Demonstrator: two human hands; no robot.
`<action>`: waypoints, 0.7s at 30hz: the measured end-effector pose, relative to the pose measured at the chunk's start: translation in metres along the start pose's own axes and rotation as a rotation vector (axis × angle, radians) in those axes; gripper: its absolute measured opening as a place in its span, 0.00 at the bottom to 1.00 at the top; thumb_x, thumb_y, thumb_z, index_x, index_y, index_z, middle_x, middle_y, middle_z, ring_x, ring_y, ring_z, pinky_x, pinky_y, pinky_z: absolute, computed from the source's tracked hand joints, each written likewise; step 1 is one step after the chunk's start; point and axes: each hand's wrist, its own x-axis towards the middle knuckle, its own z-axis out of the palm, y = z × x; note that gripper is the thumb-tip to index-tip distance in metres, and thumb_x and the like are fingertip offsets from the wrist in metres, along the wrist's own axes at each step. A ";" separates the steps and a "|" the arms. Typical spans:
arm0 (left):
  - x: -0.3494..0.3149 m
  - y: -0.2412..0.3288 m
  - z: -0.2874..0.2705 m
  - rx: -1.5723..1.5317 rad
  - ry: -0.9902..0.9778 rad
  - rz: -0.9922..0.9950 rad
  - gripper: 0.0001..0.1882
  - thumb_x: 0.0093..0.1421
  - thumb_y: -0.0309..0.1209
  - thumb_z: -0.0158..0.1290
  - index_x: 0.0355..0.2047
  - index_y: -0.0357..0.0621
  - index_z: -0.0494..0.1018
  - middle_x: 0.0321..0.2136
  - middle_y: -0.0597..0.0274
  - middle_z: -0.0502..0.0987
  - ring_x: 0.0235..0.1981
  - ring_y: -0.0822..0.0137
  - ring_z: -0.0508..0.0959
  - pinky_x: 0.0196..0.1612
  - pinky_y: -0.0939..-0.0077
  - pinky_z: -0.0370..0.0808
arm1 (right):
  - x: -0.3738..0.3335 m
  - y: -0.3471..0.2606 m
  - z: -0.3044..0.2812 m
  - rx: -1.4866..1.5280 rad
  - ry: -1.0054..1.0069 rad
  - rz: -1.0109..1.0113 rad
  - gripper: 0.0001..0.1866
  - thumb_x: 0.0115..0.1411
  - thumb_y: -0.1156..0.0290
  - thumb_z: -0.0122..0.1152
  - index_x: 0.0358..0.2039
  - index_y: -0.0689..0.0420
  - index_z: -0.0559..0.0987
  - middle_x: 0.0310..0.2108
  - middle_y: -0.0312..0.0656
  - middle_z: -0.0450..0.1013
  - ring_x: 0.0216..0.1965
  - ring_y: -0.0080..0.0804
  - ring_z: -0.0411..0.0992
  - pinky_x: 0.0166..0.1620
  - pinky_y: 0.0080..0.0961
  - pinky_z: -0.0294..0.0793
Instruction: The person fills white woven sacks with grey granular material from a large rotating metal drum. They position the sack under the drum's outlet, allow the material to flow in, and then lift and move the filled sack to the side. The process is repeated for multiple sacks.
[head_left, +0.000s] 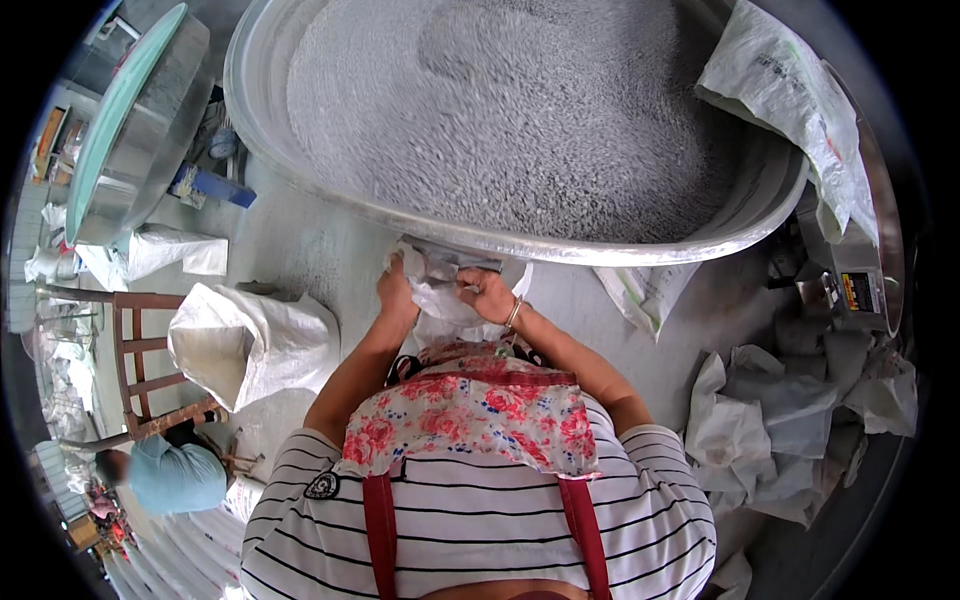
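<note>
A crumpled white bag (437, 302) hangs between my two hands, just short of the near rim of a large round metal pan (520, 244). My left hand (395, 288) is closed on the bag's left edge. With bent fingers, my right hand (487, 294) grips its right side, and a bracelet circles that wrist. Grey granules (540, 130) fill much of the pan, and those nearest the middle look smeared by motion. The bag's lower part is partly hidden behind my floral apron (460, 410).
A white sack (285, 335) stands open at left beside a wooden chair (140, 345). Another sack (790, 100) drapes over the pan's right rim. Crumpled sacks (765, 425) lie at right. A person (175, 475) is at lower left; a second pan (165, 120) stands at upper left.
</note>
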 end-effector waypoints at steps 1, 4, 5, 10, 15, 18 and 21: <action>0.004 -0.002 -0.006 0.001 -0.005 -0.005 0.23 0.60 0.39 0.41 0.46 0.31 0.61 0.40 0.52 0.69 0.38 0.56 0.72 0.39 0.64 0.71 | -0.002 0.002 0.003 0.017 0.024 -0.003 0.08 0.46 0.77 0.55 0.30 0.63 0.72 0.28 0.44 0.68 0.30 0.32 0.67 0.36 0.23 0.66; 0.006 -0.004 -0.005 -0.028 0.027 0.015 0.22 0.60 0.37 0.42 0.46 0.30 0.60 0.40 0.51 0.69 0.38 0.57 0.72 0.39 0.64 0.71 | -0.002 0.010 0.003 0.073 0.024 0.036 0.10 0.46 0.78 0.55 0.31 0.62 0.72 0.29 0.44 0.69 0.31 0.32 0.68 0.37 0.23 0.66; 0.003 -0.004 -0.002 -0.049 0.014 0.019 0.21 0.60 0.37 0.42 0.46 0.30 0.60 0.40 0.51 0.69 0.38 0.57 0.72 0.39 0.64 0.71 | -0.003 0.012 0.003 0.080 0.019 0.057 0.10 0.45 0.79 0.55 0.32 0.62 0.73 0.30 0.44 0.69 0.32 0.31 0.68 0.37 0.23 0.67; 0.008 -0.006 -0.007 -0.006 0.016 -0.012 0.22 0.59 0.39 0.44 0.46 0.31 0.61 0.39 0.51 0.69 0.38 0.58 0.73 0.37 0.65 0.71 | -0.001 0.010 0.000 0.087 0.056 0.024 0.11 0.45 0.80 0.54 0.33 0.61 0.73 0.32 0.42 0.70 0.34 0.28 0.68 0.38 0.21 0.67; 0.008 -0.007 0.000 0.121 0.076 -0.008 0.21 0.59 0.38 0.45 0.43 0.30 0.63 0.38 0.51 0.70 0.35 0.59 0.73 0.35 0.66 0.72 | -0.006 0.026 0.016 0.231 0.074 0.132 0.12 0.45 0.80 0.54 0.34 0.63 0.74 0.33 0.44 0.71 0.36 0.28 0.69 0.40 0.21 0.67; -0.009 -0.003 0.017 0.180 0.100 0.018 0.17 0.59 0.35 0.45 0.39 0.29 0.65 0.34 0.51 0.70 0.31 0.61 0.74 0.30 0.68 0.72 | -0.005 0.001 0.010 0.092 0.091 0.056 0.12 0.45 0.78 0.55 0.34 0.63 0.74 0.34 0.45 0.71 0.37 0.30 0.70 0.41 0.22 0.67; 0.020 -0.023 -0.014 0.377 0.043 0.056 0.14 0.57 0.32 0.47 0.36 0.30 0.66 0.31 0.52 0.71 0.29 0.61 0.74 0.29 0.68 0.72 | -0.004 -0.004 0.008 0.084 0.074 0.056 0.12 0.45 0.77 0.55 0.34 0.62 0.74 0.35 0.46 0.71 0.38 0.34 0.70 0.43 0.23 0.67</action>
